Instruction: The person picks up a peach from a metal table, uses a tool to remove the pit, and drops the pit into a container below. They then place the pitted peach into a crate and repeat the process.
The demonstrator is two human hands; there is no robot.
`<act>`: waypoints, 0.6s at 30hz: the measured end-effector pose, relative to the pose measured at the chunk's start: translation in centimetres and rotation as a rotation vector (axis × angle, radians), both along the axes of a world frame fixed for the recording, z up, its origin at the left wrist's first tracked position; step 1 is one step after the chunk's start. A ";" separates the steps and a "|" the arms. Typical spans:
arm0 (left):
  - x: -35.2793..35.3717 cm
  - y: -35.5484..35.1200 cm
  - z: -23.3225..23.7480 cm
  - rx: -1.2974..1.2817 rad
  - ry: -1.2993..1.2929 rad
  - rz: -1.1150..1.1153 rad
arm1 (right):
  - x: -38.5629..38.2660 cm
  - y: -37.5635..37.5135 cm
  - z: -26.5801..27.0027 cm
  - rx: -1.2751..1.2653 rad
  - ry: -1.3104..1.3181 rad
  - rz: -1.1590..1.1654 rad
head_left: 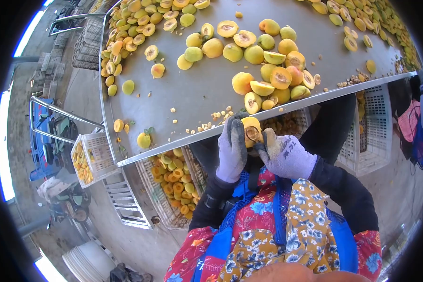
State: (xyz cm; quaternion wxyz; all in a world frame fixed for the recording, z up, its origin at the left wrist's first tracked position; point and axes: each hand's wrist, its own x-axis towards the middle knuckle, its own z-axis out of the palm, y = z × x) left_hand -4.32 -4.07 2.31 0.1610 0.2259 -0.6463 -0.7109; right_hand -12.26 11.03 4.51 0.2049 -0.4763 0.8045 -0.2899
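Observation:
A yellow apricot half (253,124), its brown inner hollow facing up, is held between my two gloved hands just past the table's near edge. My left hand (233,148) wraps its fingers round the fruit's left side. From the right, my right hand (286,152) pinches with thumb and fingers at the fruit's lower edge; the dark fingertips hide what lies between them. Both gloves are pale lilac with dark, stained fingers. Right beyond the hands, a pile of whole and halved apricots (280,78) sits on the metal table (183,101).
Loose apricot pits (207,126) lie along the table's raised rim. More apricots (131,23) are heaped at the far left. Under the table edge stands a crate (150,188) filled with apricot halves. A white crate (98,155) hangs by the left corner, and another crate (377,127) stands right.

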 end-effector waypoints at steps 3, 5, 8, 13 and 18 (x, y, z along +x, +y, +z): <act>-0.5 0.2 0.3 -0.216 -0.033 0.023 | -0.1 0.0 -0.8 -0.111 -0.101 -0.019; -0.7 0.5 0.1 -0.270 -0.020 0.050 | -0.6 0.0 -0.4 -0.266 -0.132 -0.004; -0.8 0.8 -0.2 -0.415 -0.006 0.069 | -1.8 0.1 1.8 -0.038 -1.192 -0.221; -0.5 0.8 -2.2 -0.677 0.152 0.093 | -2.8 0.8 1.1 -0.106 -2.186 -0.325; -0.9 1.1 -1.9 -0.419 -0.080 -0.027 | -2.4 1.2 -0.4 -0.048 -2.052 -0.338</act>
